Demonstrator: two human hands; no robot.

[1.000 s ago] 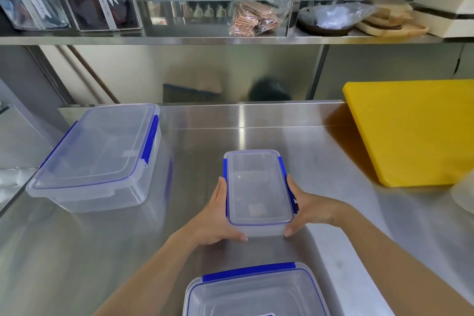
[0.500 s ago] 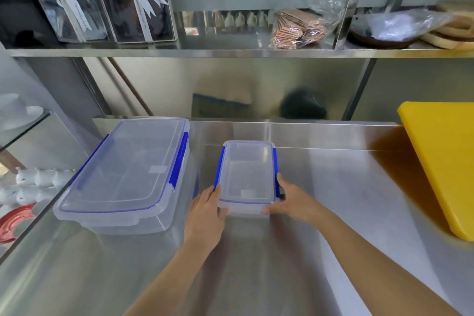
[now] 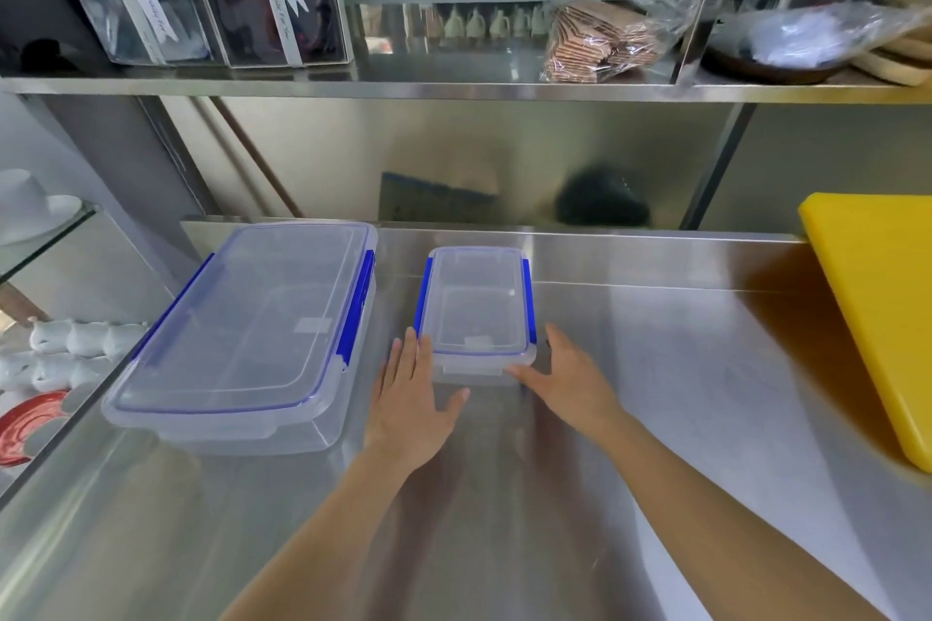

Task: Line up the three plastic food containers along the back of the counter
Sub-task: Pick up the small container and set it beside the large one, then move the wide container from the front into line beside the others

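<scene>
Since the earlier frame, the small clip-lid container has been pushed to the counter's back edge, just right of the large clip-lid container. The left hand lies open beside it; the right hand, open, seemingly touches its corner. Its front should be squared before release.

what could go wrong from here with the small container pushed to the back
The small container sits apart from the large container with bare steel between, so the row may end up unevenly spaced. Both hands, left and right, are open at its near end; a further nudge could skew it. The yellow cutting board limits room on the right for the third container, which is out of view.
</scene>
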